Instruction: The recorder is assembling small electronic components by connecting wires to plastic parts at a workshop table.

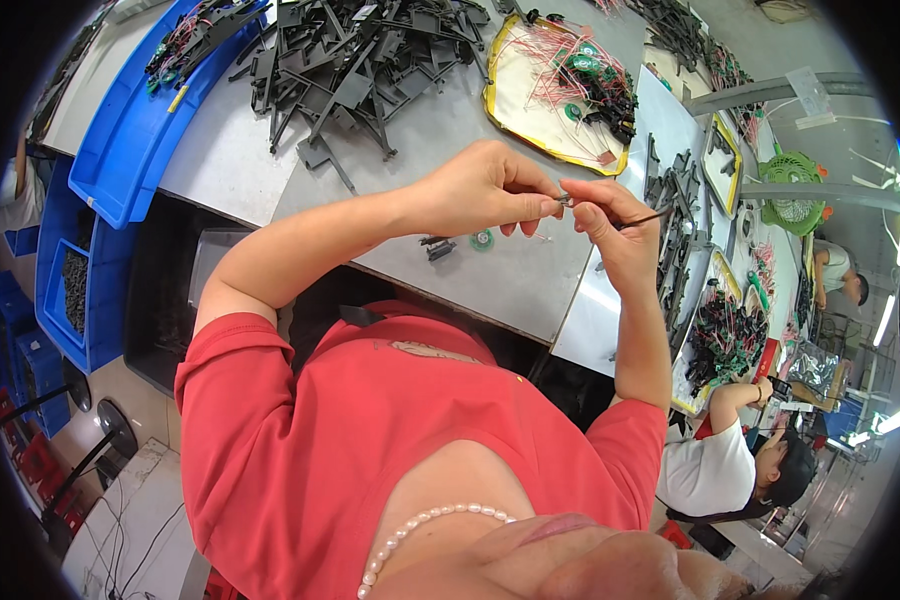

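Observation:
Above the grey table [420, 290], my left hand [485, 190] and my right hand [625, 235] meet fingertip to fingertip. Both pinch a small dark part [564, 199], mostly hidden by the fingers, so its kind is unclear. A thin black strand [646, 219] sticks out from my right hand; whether it belongs to that part I cannot tell. On the tabletop below my hands lie a few small black plastic pieces [437, 248] and a green disc [482, 240] with a thin wire beside it.
Beyond my hands are a heap of black plastic brackets [355, 75] and a yellow-rimmed tray [489, 95] of red wires and green discs. Blue bins [105, 160] stand left. At right are more brackets [675, 200], a green fan [794, 190] and a seated co-worker [710, 470].

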A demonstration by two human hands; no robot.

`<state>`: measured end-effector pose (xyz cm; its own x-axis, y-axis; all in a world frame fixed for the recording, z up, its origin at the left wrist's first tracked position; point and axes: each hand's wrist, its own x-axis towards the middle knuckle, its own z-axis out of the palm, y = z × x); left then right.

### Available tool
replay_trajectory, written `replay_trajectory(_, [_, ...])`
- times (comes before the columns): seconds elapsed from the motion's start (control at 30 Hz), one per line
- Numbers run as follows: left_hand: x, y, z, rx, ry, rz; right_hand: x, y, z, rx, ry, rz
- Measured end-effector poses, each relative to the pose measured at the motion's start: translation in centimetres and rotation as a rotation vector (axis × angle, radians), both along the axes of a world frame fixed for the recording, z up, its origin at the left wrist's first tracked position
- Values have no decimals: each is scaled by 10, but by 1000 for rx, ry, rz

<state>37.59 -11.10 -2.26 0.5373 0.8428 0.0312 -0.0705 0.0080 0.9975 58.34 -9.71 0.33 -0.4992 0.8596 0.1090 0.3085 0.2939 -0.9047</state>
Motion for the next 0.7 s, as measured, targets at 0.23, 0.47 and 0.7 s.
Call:
replay_trajectory(0.23, [8,-8,-1,99,115,150,-5,-11,-10,-201,136,-111])
replay_trajectory(0.47, [19,-11,-8,216,152,265,-6,-15,-33,-274,293,-234])
replay_trajectory(0.7, [15,-11,-15,207,81,344,-13,-18,-31,-9,114,-199])
